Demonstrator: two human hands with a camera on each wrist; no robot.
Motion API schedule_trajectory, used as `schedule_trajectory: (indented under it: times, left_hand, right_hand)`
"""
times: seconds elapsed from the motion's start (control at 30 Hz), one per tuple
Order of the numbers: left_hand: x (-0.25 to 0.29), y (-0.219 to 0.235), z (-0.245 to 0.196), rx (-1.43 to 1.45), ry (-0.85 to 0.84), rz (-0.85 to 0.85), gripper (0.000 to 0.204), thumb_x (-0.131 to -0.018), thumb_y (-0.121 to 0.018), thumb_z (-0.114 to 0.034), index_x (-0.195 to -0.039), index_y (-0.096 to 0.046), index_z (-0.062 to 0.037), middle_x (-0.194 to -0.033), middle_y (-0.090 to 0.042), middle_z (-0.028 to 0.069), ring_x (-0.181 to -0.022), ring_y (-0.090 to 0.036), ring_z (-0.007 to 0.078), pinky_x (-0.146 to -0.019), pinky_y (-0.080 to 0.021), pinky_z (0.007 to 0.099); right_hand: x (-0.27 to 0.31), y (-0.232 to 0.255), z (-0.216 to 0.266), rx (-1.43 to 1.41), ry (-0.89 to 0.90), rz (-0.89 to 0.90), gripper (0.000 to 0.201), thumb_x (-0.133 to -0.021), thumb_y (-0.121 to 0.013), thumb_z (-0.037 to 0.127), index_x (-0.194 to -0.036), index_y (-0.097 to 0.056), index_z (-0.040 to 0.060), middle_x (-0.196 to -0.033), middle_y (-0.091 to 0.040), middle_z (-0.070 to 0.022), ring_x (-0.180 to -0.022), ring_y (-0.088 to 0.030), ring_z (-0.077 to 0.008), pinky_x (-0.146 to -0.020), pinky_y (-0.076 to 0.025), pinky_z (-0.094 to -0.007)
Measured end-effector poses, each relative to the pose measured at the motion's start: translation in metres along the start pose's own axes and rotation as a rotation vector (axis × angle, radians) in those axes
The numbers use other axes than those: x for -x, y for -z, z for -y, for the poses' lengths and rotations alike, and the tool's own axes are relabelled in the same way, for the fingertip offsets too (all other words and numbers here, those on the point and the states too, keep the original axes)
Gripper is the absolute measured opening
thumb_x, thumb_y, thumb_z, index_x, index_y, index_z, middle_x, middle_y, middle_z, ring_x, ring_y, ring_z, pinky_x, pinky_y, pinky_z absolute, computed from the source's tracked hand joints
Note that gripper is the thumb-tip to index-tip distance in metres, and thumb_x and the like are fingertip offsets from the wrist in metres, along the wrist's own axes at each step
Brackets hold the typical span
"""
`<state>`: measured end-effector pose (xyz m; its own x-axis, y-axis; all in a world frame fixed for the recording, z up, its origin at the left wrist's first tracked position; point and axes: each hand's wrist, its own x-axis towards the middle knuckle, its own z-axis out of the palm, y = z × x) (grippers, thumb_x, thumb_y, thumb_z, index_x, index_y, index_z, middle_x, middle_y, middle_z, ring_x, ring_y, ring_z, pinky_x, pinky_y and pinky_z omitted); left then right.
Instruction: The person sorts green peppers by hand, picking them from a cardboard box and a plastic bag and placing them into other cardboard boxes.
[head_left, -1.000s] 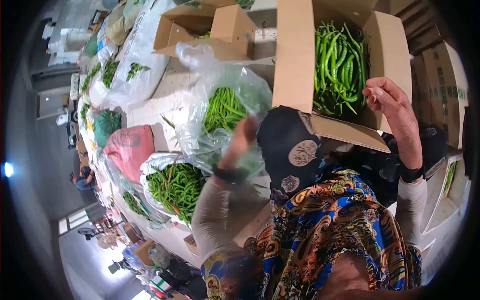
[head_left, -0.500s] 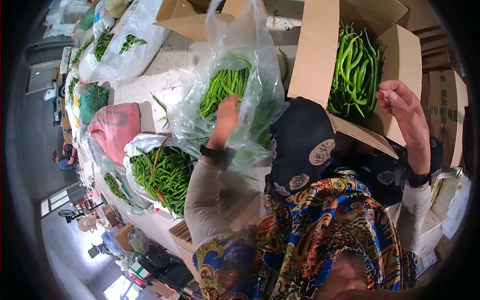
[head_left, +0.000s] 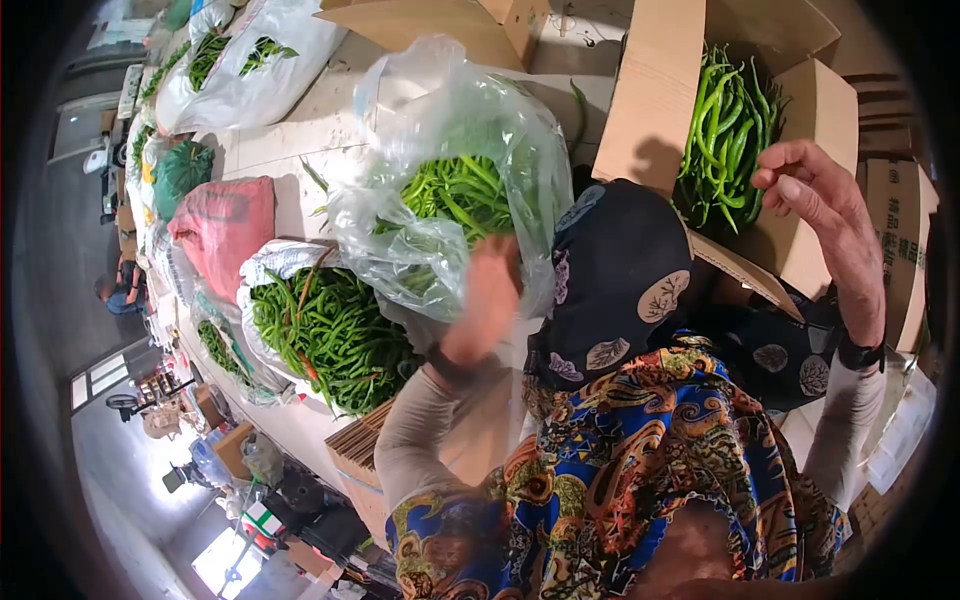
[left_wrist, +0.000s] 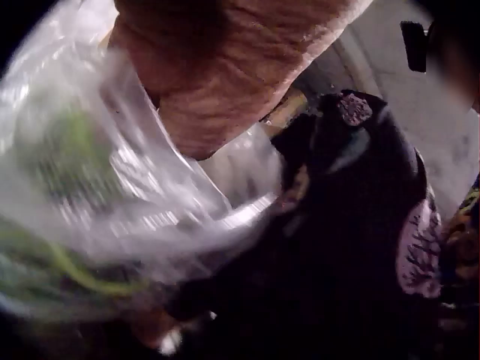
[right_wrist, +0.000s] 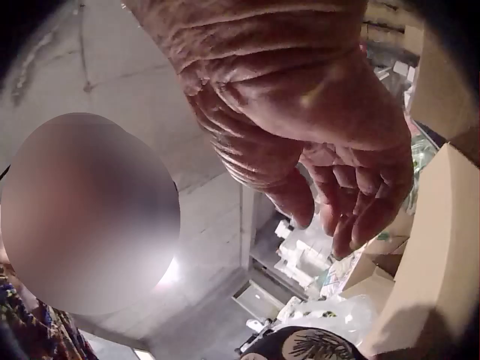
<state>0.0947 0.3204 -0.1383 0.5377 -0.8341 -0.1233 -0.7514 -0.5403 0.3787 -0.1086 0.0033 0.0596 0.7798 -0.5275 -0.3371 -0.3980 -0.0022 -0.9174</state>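
Observation:
My left hand (head_left: 492,295), blurred in the head view, reaches to the near side of a clear plastic bag (head_left: 385,255) of green chili peppers (head_left: 455,190). In the left wrist view the plastic (left_wrist: 150,180) lies right against that hand, and the fingers are hidden; I cannot tell whether they grip anything. My right hand (head_left: 825,200) hovers by the side flap of an open cardboard box (head_left: 650,90) that holds long green chilies (head_left: 728,140). Its fingers hang loosely curled in the right wrist view, with nothing between them (right_wrist: 356,180).
A white sack (head_left: 330,330) full of green chilies stands left of the plastic bag, with a pink sack (head_left: 225,230) beyond it. Flattened cardboard (head_left: 360,440) lies by my left elbow. A second open box (head_left: 430,28) is at the top; more cartons (head_left: 905,250) stand at the right.
The left hand moves from over the chilies toward the bag's near right side. The bag's upright plastic has sunk and spread. The right hand keeps its pose by the box as the view shifts.

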Motion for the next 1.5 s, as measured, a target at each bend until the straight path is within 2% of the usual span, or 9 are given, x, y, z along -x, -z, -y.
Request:
schedule_trajectory:
  times: [0.37, 0.5, 0.63, 1.03, 1.1, 1.27, 1.33, 1.4, 1.5]
  left_hand:
    - [-0.105, -0.017, 0.099, -0.370, -0.406, 0.115, 0.067, -0.071, -0.060, -0.004, -0.134, -0.039, -0.0121, -0.135, -0.039, 0.0114, -0.126, -0.035, 0.0364, -0.090, -0.035, 0.0524]
    - [-0.125, -0.014, 0.076, -0.525, -0.282, 0.505, 0.061, -0.060, -0.070, -0.010, -0.118, -0.051, -0.0109, -0.120, -0.048, 0.0097, -0.122, -0.039, 0.0330, -0.092, -0.033, 0.0539]
    - [-0.104, -0.009, 0.104, -0.136, -0.568, 0.186, 0.038, -0.065, -0.066, -0.008, -0.102, -0.057, -0.0083, -0.098, -0.053, 0.0102, -0.102, -0.048, 0.0299, -0.083, -0.036, 0.0432]
    - [-0.085, 0.050, 0.071, -0.596, -0.608, 0.300, 0.017, -0.079, -0.053, -0.009, -0.097, -0.055, -0.0101, -0.079, -0.058, 0.0057, -0.077, -0.060, 0.0217, -0.066, -0.043, 0.0375]
    - [-0.093, 0.074, 0.042, -0.689, -0.324, 0.390, 0.016, -0.078, -0.056, -0.010, -0.093, -0.056, -0.0124, -0.070, -0.058, 0.0058, -0.066, -0.062, 0.0226, -0.058, -0.045, 0.0325]
    - [-0.141, 0.062, 0.060, -0.492, -0.134, -0.050, 0.011, -0.078, -0.059, -0.014, -0.085, -0.057, -0.0068, -0.065, -0.062, 0.0124, -0.061, -0.065, 0.0291, -0.056, -0.051, 0.0379]
    - [-0.174, 0.004, 0.097, 0.464, 0.250, 0.171, 0.026, -0.077, -0.063, -0.026, -0.086, -0.057, -0.0022, -0.069, -0.064, 0.0147, -0.060, -0.064, 0.0316, -0.062, -0.052, 0.0384]
    - [-0.199, -0.054, 0.115, 0.598, 0.254, 0.244, 0.043, -0.072, -0.069, -0.038, -0.092, -0.058, -0.0019, -0.071, -0.064, 0.0173, -0.063, -0.064, 0.0322, -0.065, -0.052, 0.0370]
    - [-0.208, -0.116, 0.091, 0.136, 0.165, 0.139, 0.055, -0.067, -0.072, -0.044, -0.100, -0.057, -0.0027, -0.089, -0.064, 0.0214, -0.084, -0.063, 0.0343, -0.077, -0.050, 0.0407]
  right_hand:
    - [-0.009, -0.017, 0.013, 0.026, -0.048, 0.141, 0.030, -0.089, -0.060, 0.028, -0.106, -0.057, 0.0033, -0.094, -0.062, -0.0066, -0.083, -0.055, -0.0103, -0.076, -0.042, -0.0236]
    - [-0.003, -0.013, 0.010, 0.029, -0.073, 0.112, 0.034, -0.087, -0.062, 0.031, -0.107, -0.057, 0.0035, -0.093, -0.062, -0.0064, -0.083, -0.056, -0.0101, -0.075, -0.042, -0.0241]
    - [-0.001, -0.006, -0.002, 0.040, -0.071, 0.113, 0.035, -0.087, -0.062, 0.032, -0.106, -0.057, 0.0035, -0.093, -0.062, -0.0063, -0.083, -0.056, -0.0100, -0.074, -0.042, -0.0243]
    - [0.012, 0.002, -0.012, 0.035, -0.083, 0.056, 0.028, -0.090, -0.058, 0.026, -0.107, -0.056, 0.0033, -0.092, -0.062, -0.0056, -0.082, -0.056, -0.0099, -0.073, -0.042, -0.0229]
    - [0.011, 0.004, -0.019, 0.027, -0.110, 0.062, 0.028, -0.090, -0.058, 0.026, -0.107, -0.056, 0.0031, -0.092, -0.062, -0.0055, -0.082, -0.056, -0.0099, -0.073, -0.042, -0.0230]
    - [0.009, -0.002, -0.019, 0.014, -0.114, 0.086, 0.028, -0.091, -0.058, 0.026, -0.107, -0.056, 0.0043, -0.094, -0.062, -0.0054, -0.082, -0.056, -0.0100, -0.074, -0.043, -0.0231]
    - [0.009, -0.005, -0.015, 0.011, -0.119, 0.086, 0.027, -0.091, -0.058, 0.026, -0.107, -0.056, 0.0047, -0.094, -0.062, -0.0053, -0.083, -0.056, -0.0100, -0.074, -0.043, -0.0231]
    - [0.010, -0.008, -0.012, -0.002, -0.104, 0.113, 0.027, -0.091, -0.059, 0.026, -0.108, -0.056, 0.0050, -0.095, -0.062, -0.0051, -0.083, -0.056, -0.0098, -0.074, -0.043, -0.0233]
    - [0.011, -0.006, -0.017, -0.017, -0.106, 0.124, 0.027, -0.091, -0.059, 0.026, -0.108, -0.056, 0.0053, -0.095, -0.062, -0.0050, -0.083, -0.055, -0.0095, -0.074, -0.043, -0.0236]
